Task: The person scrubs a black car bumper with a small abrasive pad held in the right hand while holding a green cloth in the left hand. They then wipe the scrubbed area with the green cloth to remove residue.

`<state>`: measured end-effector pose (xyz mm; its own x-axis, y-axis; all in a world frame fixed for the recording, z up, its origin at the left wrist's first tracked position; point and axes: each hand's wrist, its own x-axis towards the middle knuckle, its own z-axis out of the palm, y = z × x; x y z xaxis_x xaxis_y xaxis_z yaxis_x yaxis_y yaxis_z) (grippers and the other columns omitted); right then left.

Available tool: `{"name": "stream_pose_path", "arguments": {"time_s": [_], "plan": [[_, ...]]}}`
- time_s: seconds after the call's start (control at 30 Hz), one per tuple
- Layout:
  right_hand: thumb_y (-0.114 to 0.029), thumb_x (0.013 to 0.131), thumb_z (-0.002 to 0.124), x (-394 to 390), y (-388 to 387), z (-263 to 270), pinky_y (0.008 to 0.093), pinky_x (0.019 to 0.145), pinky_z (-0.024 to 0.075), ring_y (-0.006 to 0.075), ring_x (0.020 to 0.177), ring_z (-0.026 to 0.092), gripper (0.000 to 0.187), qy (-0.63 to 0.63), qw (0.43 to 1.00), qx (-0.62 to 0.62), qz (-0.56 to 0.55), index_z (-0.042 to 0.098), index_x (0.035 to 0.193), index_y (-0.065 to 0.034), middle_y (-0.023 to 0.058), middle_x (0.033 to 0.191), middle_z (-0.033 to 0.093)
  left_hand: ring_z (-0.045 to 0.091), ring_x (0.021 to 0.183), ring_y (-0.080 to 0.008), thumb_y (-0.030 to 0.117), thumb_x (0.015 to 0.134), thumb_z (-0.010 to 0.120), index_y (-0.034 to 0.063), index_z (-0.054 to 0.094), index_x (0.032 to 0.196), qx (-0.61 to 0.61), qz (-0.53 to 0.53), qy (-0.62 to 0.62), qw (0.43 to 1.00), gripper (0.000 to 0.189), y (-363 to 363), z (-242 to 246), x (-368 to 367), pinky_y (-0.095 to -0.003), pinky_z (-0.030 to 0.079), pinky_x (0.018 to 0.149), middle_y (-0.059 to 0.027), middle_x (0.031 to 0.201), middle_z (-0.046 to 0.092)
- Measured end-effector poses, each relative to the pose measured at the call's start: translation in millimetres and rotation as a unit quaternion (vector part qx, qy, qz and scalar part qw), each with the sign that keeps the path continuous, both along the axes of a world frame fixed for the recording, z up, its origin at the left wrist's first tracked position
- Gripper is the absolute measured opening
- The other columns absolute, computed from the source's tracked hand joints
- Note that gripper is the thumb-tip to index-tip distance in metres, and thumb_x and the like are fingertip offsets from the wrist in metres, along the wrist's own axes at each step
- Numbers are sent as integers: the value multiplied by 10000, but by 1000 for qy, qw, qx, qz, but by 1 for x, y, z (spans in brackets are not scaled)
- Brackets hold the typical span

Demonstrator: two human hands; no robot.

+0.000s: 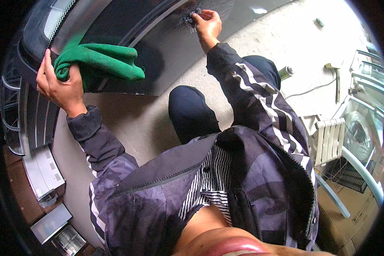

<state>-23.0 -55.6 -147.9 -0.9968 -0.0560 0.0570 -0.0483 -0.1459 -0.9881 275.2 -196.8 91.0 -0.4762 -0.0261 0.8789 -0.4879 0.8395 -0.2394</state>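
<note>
My left hand (59,84) grips a folded green cloth (105,60) at the corner of a large appliance-like body with a dark glossy panel (115,28). The cloth's loose end hangs out to the right, over the panel. Farther off, my right hand (210,27) pinches a grey scouring pad, probably steel wool (188,20), against the panel's lower part. Pale streaks and wet-looking marks spread around the pad. Part of the pad is hidden behind my fingers.
A spray can (287,72) is on the concrete floor (262,41) beyond my knee, near a cable (313,91). To the right are a white slatted seat (329,140), pale metal tubing (364,172) and cardboard (348,211). White metal housings (48,169) line the left.
</note>
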Motion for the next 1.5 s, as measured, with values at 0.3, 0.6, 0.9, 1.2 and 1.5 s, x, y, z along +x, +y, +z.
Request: {"name": "stream_pose_path", "arguments": {"time_s": [0.3,0.6,0.9,1.2,1.5], "plan": [[-41,765,840,-14,4,-18,252,807,544,167,880,672,387,-93,980,-139,111,678,1102,56,123,1026,711,580,1025,-247,378,706,721,199,664,1274,-11,-28,27,999,599,0,-1,-5,-383,398,925,-49,1143,648],[-80,779,843,-16,3,-23,259,746,538,137,800,657,306,-103,984,-100,106,680,1012,34,80,897,712,582,985,-232,371,706,700,213,682,1249,-35,-24,33,999,566,-4,-2,-4,-368,408,878,-25,1115,658],[-149,783,854,-54,24,12,233,672,499,109,756,639,310,-103,961,-15,255,680,980,15,62,877,708,584,992,-222,384,702,703,235,687,1242,-32,-6,38,999,561,-7,-2,0,-370,408,882,-11,1101,652],[-105,782,848,-42,14,12,235,773,507,132,842,663,287,-169,970,-53,166,698,996,15,75,925,720,580,999,-212,454,722,672,243,695,1229,-31,6,63,998,549,-6,-4,-6,-382,412,879,8,1089,651],[-127,806,828,-32,7,3,248,663,478,105,733,624,196,-37,993,0,112,698,902,-16,55,824,715,581,1000,-228,413,720,675,225,695,1230,-20,-6,57,998,544,-3,-3,-7,-378,414,878,-11,1108,649]]}}
